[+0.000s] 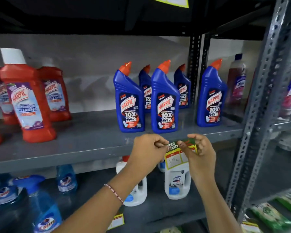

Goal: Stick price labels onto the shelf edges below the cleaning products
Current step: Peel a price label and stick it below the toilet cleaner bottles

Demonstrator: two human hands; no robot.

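Note:
A green, yellow and white price label [175,156] hangs at the front edge of the grey shelf [74,157], just below the blue Harpic bottles [164,100]. My left hand [147,148] pinches the label's upper left corner. At its upper right, my right hand [199,148] holds the top with thumb and fingers. Whether the label touches the shelf edge I cannot tell. Another label [118,221] is stuck on the lower shelf's edge.
Red Harpic bathroom cleaner bottles [28,98] stand at the left of the same shelf. White Domex bottles [177,182] and blue Colin spray bottles [40,204] fill the shelf below. A slotted grey metal upright [259,105] rises at the right, with more products beyond it.

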